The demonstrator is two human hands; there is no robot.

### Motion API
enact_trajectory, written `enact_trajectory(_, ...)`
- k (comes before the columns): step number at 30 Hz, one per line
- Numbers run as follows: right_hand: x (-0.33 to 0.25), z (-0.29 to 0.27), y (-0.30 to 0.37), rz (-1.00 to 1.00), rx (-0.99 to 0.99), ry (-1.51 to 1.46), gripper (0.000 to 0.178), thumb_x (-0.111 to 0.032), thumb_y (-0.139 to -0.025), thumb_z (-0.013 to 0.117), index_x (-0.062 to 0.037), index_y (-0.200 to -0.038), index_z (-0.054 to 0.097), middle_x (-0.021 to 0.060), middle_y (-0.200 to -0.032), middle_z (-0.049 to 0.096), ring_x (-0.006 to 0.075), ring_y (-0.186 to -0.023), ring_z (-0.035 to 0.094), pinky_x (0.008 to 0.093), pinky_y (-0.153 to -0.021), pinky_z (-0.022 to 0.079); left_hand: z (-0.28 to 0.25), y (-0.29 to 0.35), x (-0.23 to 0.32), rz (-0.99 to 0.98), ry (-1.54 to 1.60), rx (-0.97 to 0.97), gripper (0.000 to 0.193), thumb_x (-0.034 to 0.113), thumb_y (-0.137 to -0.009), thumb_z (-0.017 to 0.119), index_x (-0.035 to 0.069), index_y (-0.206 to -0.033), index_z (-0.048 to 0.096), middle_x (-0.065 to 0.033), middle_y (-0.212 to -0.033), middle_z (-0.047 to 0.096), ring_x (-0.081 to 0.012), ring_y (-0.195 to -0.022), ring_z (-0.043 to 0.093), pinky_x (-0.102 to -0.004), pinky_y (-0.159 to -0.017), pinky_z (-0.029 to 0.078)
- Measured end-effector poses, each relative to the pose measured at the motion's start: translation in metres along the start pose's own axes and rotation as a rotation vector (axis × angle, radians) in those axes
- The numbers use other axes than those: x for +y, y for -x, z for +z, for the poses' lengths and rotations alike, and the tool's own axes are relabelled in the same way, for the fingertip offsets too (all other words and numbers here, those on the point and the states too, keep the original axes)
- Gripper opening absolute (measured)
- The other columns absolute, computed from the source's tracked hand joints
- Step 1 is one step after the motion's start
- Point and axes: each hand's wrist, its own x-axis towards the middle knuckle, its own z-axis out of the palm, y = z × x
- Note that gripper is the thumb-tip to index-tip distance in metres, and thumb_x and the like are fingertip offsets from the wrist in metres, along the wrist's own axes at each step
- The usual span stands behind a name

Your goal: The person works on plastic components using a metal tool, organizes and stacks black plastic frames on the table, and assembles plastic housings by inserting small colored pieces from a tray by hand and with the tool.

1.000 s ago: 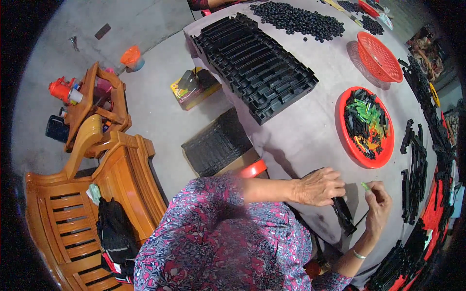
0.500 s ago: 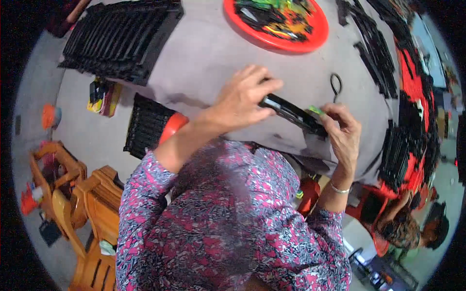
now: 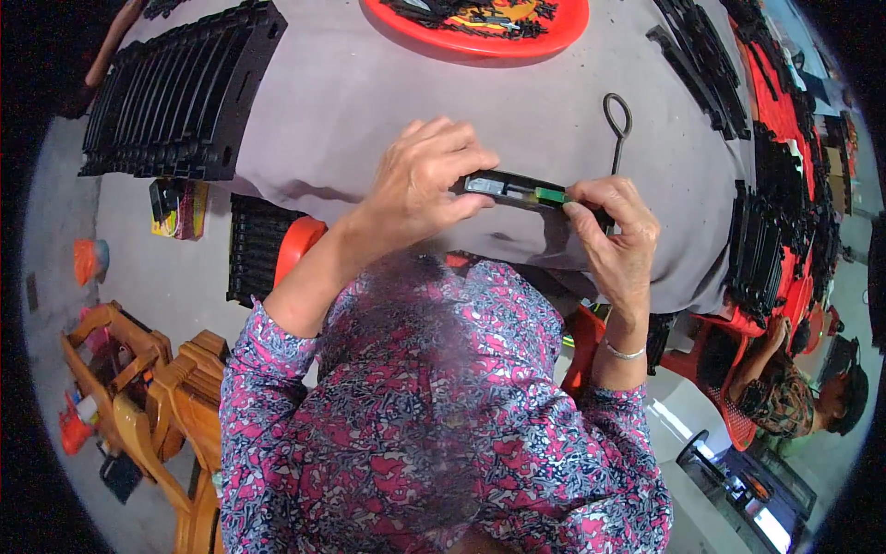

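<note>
Evidently, the grey-clothed table (image 3: 443, 92) carries a red round tray (image 3: 517, 48). Nearer the person than that tray, the left hand (image 3: 423, 182) grips one end of a narrow black plastic housing (image 3: 513, 191); the right hand (image 3: 620, 226) pinches the other. A black ring-ended rod (image 3: 617, 150) passes behind the right hand, held or not I cannot tell, and could snag. The green piece (image 3: 550, 196) in the housing might skew under uneven thumb pressure, or slip out on a tilt if loose.
</note>
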Motion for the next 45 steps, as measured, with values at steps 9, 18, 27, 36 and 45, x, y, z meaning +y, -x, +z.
enact_trajectory(9, 0.001, 0.0, 0.004, -0.019, 0.035, 0.106, 0.013, -0.002, -0.072, 0.072, -0.0032, -0.084, 0.068, 0.008, -0.081, 0.065, 0.0231, -0.075, 0.059, 0.0324, -0.071, 0.045, 0.006, -0.001, 0.002, 0.048, -0.012, 0.058, 0.028, 0.011, -0.061, 0.073, 0.005, -0.086, 0.064, -0.005, -0.08, 0.055, -0.0236, -0.08, 0.054, -0.0357, -0.072, 0.041)
enact_trajectory(18, 0.003, -0.006, 0.009, 0.017, 0.091, 0.032, 0.013, 0.003, -0.069, 0.071, -0.0012, -0.08, 0.067, 0.0067, -0.077, 0.065, 0.0196, -0.073, 0.059, 0.0309, -0.069, 0.046, 0.003, -0.001, 0.008, 0.066, -0.065, 0.06, 0.027, 0.008, -0.058, 0.07, 0.007, -0.083, 0.063, -0.0041, -0.08, 0.053, -0.0235, -0.082, 0.054, -0.0355, -0.073, 0.042)
enact_trajectory(27, 0.0, -0.014, 0.009, 0.102, 0.192, -0.158, 0.014, 0.009, -0.072, 0.067, 0.001, -0.083, 0.066, 0.0067, -0.079, 0.064, 0.0149, -0.074, 0.059, 0.0262, -0.068, 0.046, 0.004, -0.005, 0.01, -0.167, -0.066, 0.129, 0.032, 0.009, -0.063, 0.078, 0.003, -0.092, 0.064, -0.0105, -0.081, 0.056, -0.0317, -0.082, 0.059, -0.042, -0.074, 0.048)
enact_trajectory(36, 0.019, 0.013, 0.002, 0.338, 0.12, -0.535, 0.006, 0.002, -0.085, 0.066, 0.001, -0.092, 0.065, -0.0004, -0.084, 0.062, 0.006, -0.075, 0.057, 0.0212, -0.066, 0.047, 0.01, 0.015, 0.052, -0.258, -0.137, -0.012, 0.057, 0.007, -0.067, 0.072, 0.004, -0.122, 0.056, -0.0174, -0.102, 0.056, -0.0364, -0.087, 0.059, -0.0453, -0.077, 0.049)
enact_trajectory(45, 0.014, 0.024, -0.038, 0.391, -0.045, -0.749, 0.008, -0.004, -0.084, 0.067, -0.0014, -0.091, 0.065, -0.0031, -0.083, 0.062, 0.0046, -0.073, 0.054, 0.0217, -0.066, 0.045, 0.017, 0.01, 0.068, 0.031, 0.223, -0.252, 0.059, 0.019, -0.067, 0.081, 0.0, -0.118, 0.058, -0.016, -0.105, 0.055, -0.0335, -0.086, 0.063, -0.041, -0.073, 0.053)
